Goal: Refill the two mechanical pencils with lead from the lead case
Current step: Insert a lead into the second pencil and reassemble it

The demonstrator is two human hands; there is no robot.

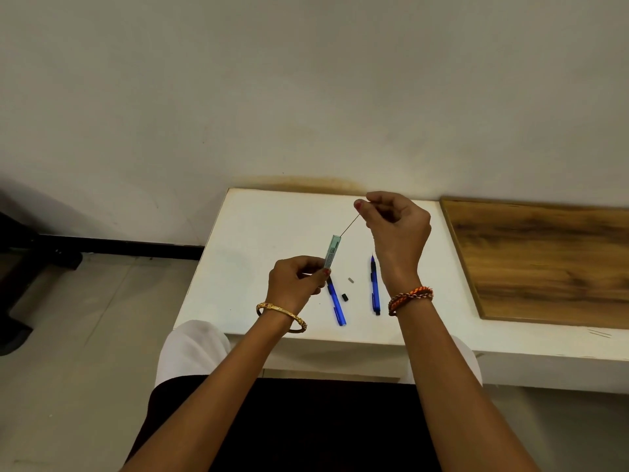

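My left hand [295,280] holds a slim clear-green lead case [332,251] upright by its lower end, above the white table [258,233]. My right hand [394,226] pinches a thin lead stick [350,225] whose lower tip is at the case's open top. Two blue mechanical pencils lie on the table: one [336,304] just below my left hand, the other [375,286] beside my right wrist. Between them lie a small black cap [345,297] and a small grey piece [351,280].
A wooden board [544,260] lies on the table's right part, against the wall. The table's left edge drops to a tiled floor [85,318]. Dark furniture stands at the far left [20,253].
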